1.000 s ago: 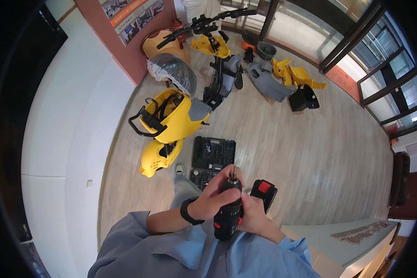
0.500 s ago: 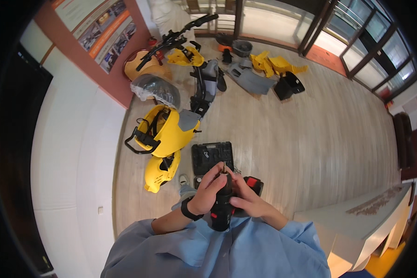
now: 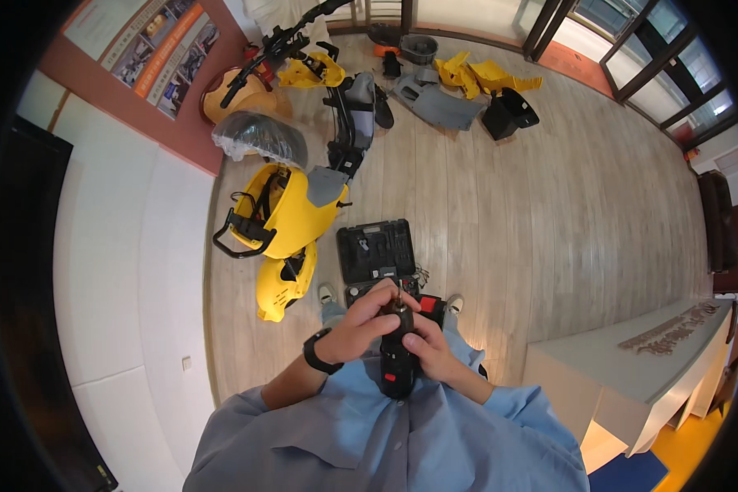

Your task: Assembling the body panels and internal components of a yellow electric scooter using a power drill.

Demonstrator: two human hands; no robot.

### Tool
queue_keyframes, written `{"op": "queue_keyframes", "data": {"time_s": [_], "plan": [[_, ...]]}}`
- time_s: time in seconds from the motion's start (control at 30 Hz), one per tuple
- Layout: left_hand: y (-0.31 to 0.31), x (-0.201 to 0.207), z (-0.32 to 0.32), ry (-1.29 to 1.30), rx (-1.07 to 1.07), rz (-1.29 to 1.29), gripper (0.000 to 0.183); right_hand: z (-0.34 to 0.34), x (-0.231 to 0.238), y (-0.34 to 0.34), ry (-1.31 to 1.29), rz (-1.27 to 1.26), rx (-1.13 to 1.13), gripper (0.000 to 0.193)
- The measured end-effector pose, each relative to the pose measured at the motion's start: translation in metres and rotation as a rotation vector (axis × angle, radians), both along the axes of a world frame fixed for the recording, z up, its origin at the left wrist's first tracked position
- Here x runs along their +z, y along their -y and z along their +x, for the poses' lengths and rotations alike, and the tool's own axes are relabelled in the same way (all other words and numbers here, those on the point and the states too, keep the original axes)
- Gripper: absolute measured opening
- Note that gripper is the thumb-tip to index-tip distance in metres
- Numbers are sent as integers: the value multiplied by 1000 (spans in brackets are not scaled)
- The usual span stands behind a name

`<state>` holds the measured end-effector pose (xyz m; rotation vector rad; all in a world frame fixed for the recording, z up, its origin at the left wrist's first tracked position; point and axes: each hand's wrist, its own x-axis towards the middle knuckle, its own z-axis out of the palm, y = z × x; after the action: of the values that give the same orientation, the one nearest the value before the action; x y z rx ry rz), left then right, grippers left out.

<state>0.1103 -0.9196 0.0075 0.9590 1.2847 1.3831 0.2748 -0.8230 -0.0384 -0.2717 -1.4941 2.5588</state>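
Both my hands are on a black cordless drill (image 3: pixel 395 365), which lies along my front with its chuck end pointing away from me. My left hand (image 3: pixel 366 326), with a dark watch on its wrist, wraps the chuck end. A thin metal bit (image 3: pixel 400 289) sticks out past its fingers. My right hand (image 3: pixel 431 348) closes on the drill's right side, thumb on the body, fingers partly hidden. A black-and-red battery block (image 3: pixel 430 307) shows just beyond it. On the floor beyond the hands lies an unfolded black tool case (image 3: pixel 375 250), partly covered by my hands.
At the left sit yellow scooter body parts (image 3: pixel 307 215), a frame with handlebars (image 3: pixel 354 123) and a plastic-wrapped dark part (image 3: pixel 262 138). Grey panels (image 3: pixel 436 105), yellow panels (image 3: pixel 488 75) and a black bin (image 3: pixel 508 115) lie farther off. A white counter (image 3: pixel 623 353) stands at right.
The view has tipped, so the floor things sit higher in the picture and both my shoes show. The drill has turned slightly in my hands, which keep their hold near the chuck.
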Motion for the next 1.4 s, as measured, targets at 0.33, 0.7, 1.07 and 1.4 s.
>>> {"op": "queue_keyframes", "data": {"time_s": [0.33,0.7,1.07,1.4], "plan": [[-1,26,-17,273,-183,-94,43,-2,15,8,43,117,-135,37],[2,15,-11,290,-84,-44,49,-10,22,0,-2,162,-96,42],[-6,-5,-5,174,43,132,46,-9,18,1,63,76,-42,42],[-19,12,-1,-99,279,64,37,-15,35,-4,104,91,-83,41]]}}
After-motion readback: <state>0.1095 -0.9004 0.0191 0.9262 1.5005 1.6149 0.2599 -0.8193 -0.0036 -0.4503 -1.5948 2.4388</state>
